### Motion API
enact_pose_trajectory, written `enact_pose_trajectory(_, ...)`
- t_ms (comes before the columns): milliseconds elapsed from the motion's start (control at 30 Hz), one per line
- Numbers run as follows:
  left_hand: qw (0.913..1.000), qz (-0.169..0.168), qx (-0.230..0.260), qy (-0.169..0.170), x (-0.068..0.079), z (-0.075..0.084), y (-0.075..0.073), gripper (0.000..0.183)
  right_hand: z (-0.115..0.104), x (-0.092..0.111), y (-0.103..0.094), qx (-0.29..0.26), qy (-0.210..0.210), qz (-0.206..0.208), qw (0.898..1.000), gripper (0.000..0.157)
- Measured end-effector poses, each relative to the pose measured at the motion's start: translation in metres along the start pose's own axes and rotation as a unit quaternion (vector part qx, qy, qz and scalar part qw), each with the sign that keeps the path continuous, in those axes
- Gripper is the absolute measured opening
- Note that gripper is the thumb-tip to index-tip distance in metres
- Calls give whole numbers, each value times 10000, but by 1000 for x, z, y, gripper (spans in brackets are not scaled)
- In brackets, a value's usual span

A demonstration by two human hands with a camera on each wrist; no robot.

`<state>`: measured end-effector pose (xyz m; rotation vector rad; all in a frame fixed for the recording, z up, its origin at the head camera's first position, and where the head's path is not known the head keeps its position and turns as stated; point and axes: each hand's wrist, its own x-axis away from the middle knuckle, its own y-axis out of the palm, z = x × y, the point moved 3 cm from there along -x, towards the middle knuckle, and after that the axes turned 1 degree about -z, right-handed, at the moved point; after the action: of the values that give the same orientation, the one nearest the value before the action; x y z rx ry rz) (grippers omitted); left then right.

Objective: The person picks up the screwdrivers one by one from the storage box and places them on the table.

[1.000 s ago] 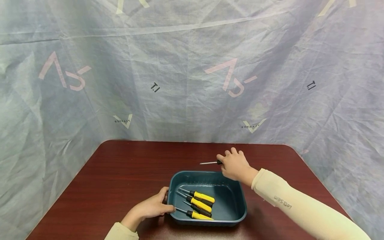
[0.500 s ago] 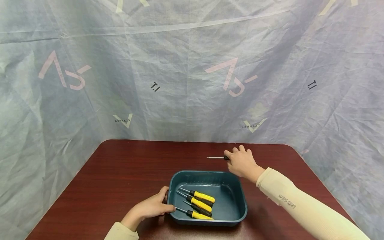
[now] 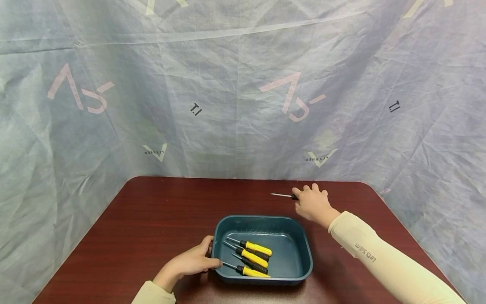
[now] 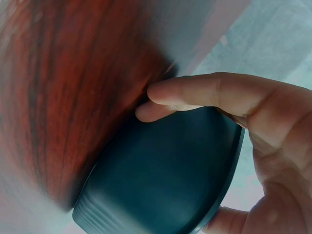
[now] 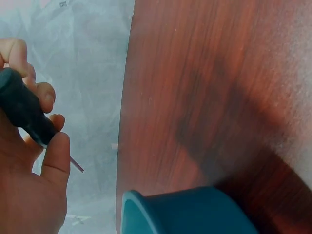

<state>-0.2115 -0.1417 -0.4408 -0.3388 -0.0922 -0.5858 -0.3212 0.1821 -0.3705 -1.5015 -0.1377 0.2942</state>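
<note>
A dark teal rectangular tub [image 3: 292, 279] stands on the table, with my left hand [image 3: 193, 258] gripping its left wall. In the left wrist view the fingers [image 4: 214, 90] lie along the tub's outer side [image 4: 161, 161], and the thumb is at the rim. Beyond the tub's back right corner, my right hand [image 3: 313, 204] holds a black-handled screwdriver [image 3: 282, 195], its shaft pointing left. The right wrist view shows thumb and fingertips pinching its black handle [image 5: 29, 109]. Several screwdrivers lie in the tub's left half, some with yellow handles [image 3: 254, 256], others black [image 3: 253, 265].
The dark red wooden table [image 3: 159, 211] has rounded far corners. A grey printed cloth [image 3: 235, 105] hangs behind it and along both sides. In the right wrist view, the tub's rim [image 5: 146, 209] shows below the right hand.
My right hand has moved right and farther back with the black-handled screwdriver, away from above the tub's rim. The left hand and the tub have stayed in place.
</note>
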Motion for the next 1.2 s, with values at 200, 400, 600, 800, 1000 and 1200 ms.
enact_pose_trajectory(200, 10000, 5, -32, 4, 1, 3, 0, 64, 9, 1, 2, -97, 262, -189, 9994, 38)
enact_pose_trajectory(400, 10000, -15, -14, 3, 1, 3, 0, 64, 22, 0, 10, -257, 563, -338, 9975, 42)
enact_pose_trajectory(600, 10000, -2, -30, 24, 0, 1, 0, 64, 32, 1, 18, -525, 850, -584, 9933, 43)
enact_pose_trajectory(800, 10000, 21, -59, 10, 1, 2, -1, 63, 39, 5, 23, -871, 1111, -715, 9874, 43)
enact_pose_trajectory(1000, 10000, 3, -57, -1, 0, 4, -1, 64, 48, 10, 33, -1030, 1352, -748, 9826, 41)
enact_pose_trajectory(1200, 10000, -24, -30, -1, 1, 5, 0, 65, 56, 14, 48, -1094, 1617, -942, 9762, 45)
